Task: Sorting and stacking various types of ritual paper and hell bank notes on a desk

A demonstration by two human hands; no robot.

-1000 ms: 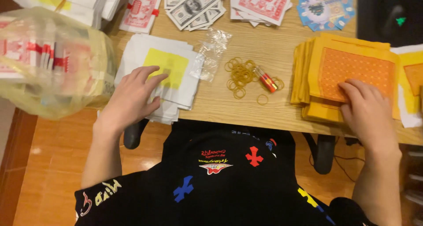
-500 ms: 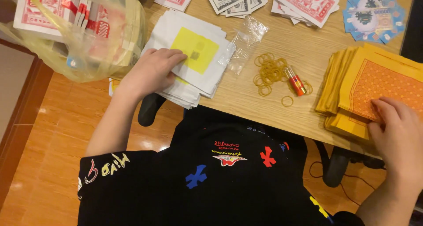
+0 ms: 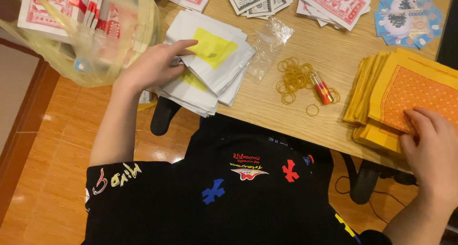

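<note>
At the far left a thin translucent yellow plastic bag slumps on the wooden worktop, full of banded red-and-white paper bundles. Just beside it the left hand lies on a fanned stack of white paper squares with yellow centres; its fingers curl at the near edge of the stack and the thumb reaches over the top sheet, so it pinches a few sheets rather than lying flat. The sheets look thin and slippery; lifting only the top one would go best with a light thumb slide and the remaining sheets pressed down. To the right lie a crinkled clear plastic sleeve, a loose heap of tan rubber bands and a small red cylindrical lighter. Printed paper notes are spread along the far edge. At the right, the right hand rests open, fingers spread, on a thick stack of yellow paper sheets with orange dotted panels overhanging the near edge of the worktop.
</note>
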